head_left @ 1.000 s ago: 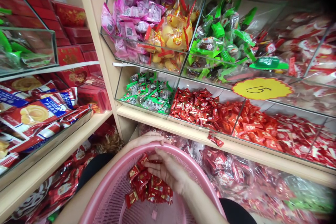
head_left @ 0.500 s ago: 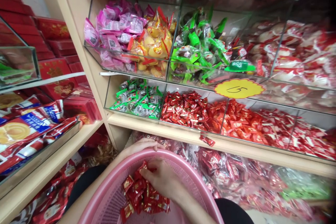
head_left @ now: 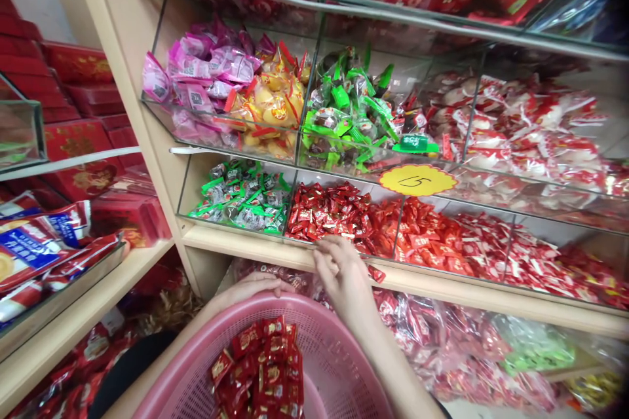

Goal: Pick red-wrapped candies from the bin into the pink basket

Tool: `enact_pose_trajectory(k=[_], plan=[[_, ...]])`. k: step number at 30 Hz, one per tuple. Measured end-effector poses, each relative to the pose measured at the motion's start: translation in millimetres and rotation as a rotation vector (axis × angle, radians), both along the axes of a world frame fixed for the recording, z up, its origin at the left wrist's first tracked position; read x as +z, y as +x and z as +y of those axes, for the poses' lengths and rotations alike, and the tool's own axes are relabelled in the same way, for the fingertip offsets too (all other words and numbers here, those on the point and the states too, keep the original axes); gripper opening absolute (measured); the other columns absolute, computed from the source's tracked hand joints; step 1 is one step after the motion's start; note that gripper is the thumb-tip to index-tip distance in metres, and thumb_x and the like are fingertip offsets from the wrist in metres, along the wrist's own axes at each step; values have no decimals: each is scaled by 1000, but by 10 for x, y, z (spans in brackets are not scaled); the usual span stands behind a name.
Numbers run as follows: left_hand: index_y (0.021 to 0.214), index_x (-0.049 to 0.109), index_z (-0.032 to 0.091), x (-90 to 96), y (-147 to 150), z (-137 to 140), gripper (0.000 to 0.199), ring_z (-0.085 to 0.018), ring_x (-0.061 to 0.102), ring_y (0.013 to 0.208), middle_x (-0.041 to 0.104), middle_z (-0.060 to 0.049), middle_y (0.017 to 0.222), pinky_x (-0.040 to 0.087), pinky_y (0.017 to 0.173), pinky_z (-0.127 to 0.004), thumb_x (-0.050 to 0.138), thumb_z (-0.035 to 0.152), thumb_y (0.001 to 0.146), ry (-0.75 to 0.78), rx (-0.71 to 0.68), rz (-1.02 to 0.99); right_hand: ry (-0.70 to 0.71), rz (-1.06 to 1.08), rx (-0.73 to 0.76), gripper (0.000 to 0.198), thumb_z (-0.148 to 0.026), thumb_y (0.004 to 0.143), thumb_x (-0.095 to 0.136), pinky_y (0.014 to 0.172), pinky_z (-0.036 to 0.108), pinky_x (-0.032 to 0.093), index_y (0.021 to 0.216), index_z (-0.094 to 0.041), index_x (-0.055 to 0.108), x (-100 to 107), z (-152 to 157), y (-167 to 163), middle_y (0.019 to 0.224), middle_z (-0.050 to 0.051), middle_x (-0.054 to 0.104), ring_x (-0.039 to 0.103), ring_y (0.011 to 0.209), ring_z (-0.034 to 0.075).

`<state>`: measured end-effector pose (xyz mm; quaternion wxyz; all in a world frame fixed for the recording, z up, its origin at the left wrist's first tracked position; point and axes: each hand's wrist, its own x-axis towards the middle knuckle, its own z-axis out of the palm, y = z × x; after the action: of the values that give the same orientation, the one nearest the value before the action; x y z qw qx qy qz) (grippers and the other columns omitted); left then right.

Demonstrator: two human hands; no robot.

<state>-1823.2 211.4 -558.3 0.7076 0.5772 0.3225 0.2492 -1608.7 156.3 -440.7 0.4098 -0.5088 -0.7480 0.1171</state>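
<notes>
A pink plastic basket with perforated walls sits low in front of me. Small red-wrapped candies are heaped inside it, towards its left. My left hand holds the basket's far rim, its fingers laid over the edge. Above the rim, at the shelf's front edge, my right hand is raised with fingers bent and apart; I see nothing in it. Just beyond its fingertips is a clear bin of red-wrapped candies. One loose red candy lies on the shelf ledge, right of that hand.
Green-wrapped sweets and orange-red candies fill neighbouring bins. A yellow price tag marked 15 hangs above. Bagged sweets lie beneath the wooden shelf edge. Red boxes and biscuit packs stand left.
My right hand has come up out of the basket to the shelf edge, leaving the red candies inside. The left hand stays at the rim. My view has tilted up and shifted right.
</notes>
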Motion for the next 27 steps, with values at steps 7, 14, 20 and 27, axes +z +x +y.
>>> enact_pose_trajectory(k=[7, 14, 20, 27], plan=[[69, 63, 14, 56, 1, -20, 28, -25, 55, 108, 63, -8, 112, 36, 96, -33, 55, 38, 81, 28, -2, 5, 153, -503, -183, 54, -61, 82, 41, 87, 47, 34, 104, -19, 66, -14, 339, 199, 119, 13, 50, 40, 107, 32], [70, 64, 15, 41, -17, -17, 28, -24, 56, 108, 64, -7, 111, 36, 96, -32, 56, 40, 80, 50, -7, 25, 118, -532, -184, 60, -63, 85, 30, 87, 47, 30, 103, -18, 65, -32, 411, 110, 113, 13, 53, 42, 103, 31], [71, 64, 15, 41, -22, -35, 28, -25, 57, 105, 64, -8, 111, 39, 92, -32, 56, 40, 79, 21, -4, -10, 181, -579, -214, 59, -60, 87, 26, 86, 45, 31, 109, -18, 62, -57, 406, 154, 115, 12, 55, 43, 100, 28], [74, 64, 13, 43, -27, -53, 30, -23, 57, 106, 63, -9, 112, 38, 94, -30, 54, 41, 81, 70, -11, 23, 217, -582, -253, 56, -60, 86, 32, 83, 44, 34, 113, -20, 59, 66, 295, 247, 123, 9, 52, 44, 102, 29]])
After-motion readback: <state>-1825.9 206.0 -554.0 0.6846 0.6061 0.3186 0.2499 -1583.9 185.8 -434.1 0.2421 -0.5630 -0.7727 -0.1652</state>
